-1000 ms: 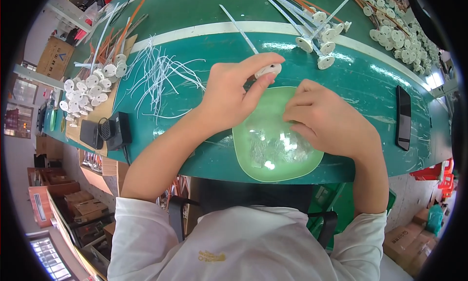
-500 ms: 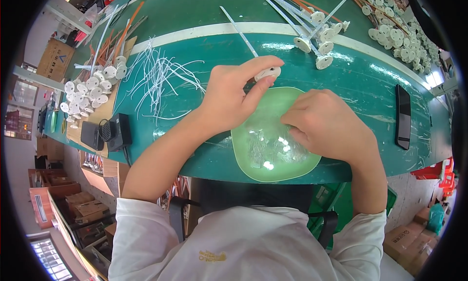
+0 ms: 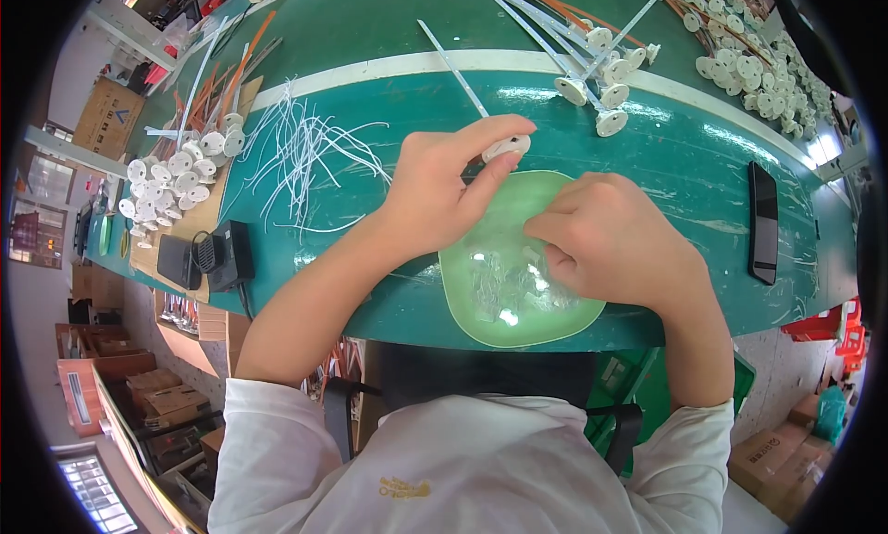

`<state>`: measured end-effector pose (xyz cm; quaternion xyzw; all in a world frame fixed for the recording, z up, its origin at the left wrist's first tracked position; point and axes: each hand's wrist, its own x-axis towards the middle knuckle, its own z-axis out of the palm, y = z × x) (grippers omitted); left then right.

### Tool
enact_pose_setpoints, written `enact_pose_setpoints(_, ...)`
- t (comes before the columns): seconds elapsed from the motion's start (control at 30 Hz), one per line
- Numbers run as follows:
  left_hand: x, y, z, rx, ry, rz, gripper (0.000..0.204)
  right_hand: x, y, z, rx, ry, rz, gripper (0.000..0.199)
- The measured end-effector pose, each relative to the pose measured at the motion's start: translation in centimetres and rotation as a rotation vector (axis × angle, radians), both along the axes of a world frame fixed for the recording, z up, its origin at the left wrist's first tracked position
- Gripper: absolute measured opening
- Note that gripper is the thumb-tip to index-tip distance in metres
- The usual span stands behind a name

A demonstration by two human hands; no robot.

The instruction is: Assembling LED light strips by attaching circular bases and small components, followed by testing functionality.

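The green tabletop (image 3: pixel 370 99) fills the upper two thirds of the frame, crossed by a pale stripe. At its centre, near the lower edge, sits a pale green bowl (image 3: pixel 481 293) with small clear parts (image 3: pixel 504 289) glinting inside.

The left hand (image 3: pixel 435 196) rests just left of the bowl's upper rim, its grip pinched on a white disc (image 3: pixel 507 147) whose thin white stem (image 3: pixel 453 69) runs up and left across the stripe. The right hand (image 3: pixel 606 238) lies over the right side of the bowl, fingers curled down among the clear parts; whether its grip has closed on one cannot be told, since the fingertips hide it.

Left of centre lies a loose bundle of thin white strips (image 3: pixel 301 150). Finished white discs (image 3: pixel 176 168) cluster at the far left, more stemmed discs (image 3: pixel 592 80) sit at upper centre, and a black phone (image 3: pixel 763 221) lies at the right.

To do this well, it seems wise to keep the disc steady and level in the left pinch, just above the rim, while the right fingers single out one clear part rather than a clump, so that the two meet without fumbling.
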<state>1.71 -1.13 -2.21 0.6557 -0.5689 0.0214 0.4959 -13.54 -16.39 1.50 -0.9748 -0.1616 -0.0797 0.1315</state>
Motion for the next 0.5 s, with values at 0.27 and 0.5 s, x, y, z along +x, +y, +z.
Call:
enact_pose_setpoints(0.27,-0.2,0.5,1.0,0.086,0.015,-0.003,0.028,0.1,0.1,-0.2,0.074,-0.075,-0.031,0.014)
enact_pose_setpoints(0.5,-1.1,0.6,1.1,-0.15,0.296,-0.168,0.037,0.7,1.0,0.3,0.885,-0.335,-0.301,0.013)
